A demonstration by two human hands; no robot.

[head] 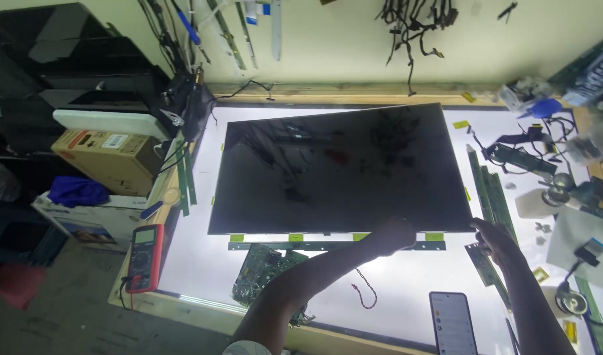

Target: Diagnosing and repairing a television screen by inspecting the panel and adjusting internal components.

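Observation:
A large black display panel (pixel 341 167) lies tilted on a lit white workbench (pixel 196 263). My left hand (pixel 393 235) is closed on the panel's near edge, right of the middle. My right hand (pixel 491 236) touches the panel's near right corner with its fingers on the edge. A thin green strip board (pixel 282 246) with yellow tabs runs along the panel's near edge. A green circuit board (pixel 262 269) lies just in front of it.
A red multimeter (pixel 145 256) sits at the bench's left edge. A phone (pixel 453 322) lies near the front. Green strips (pixel 492 190), cables and small tools (pixel 558 187) crowd the right side. Cardboard boxes (pixel 107 158) stand to the left. Cables hang on the wall (pixel 413 26).

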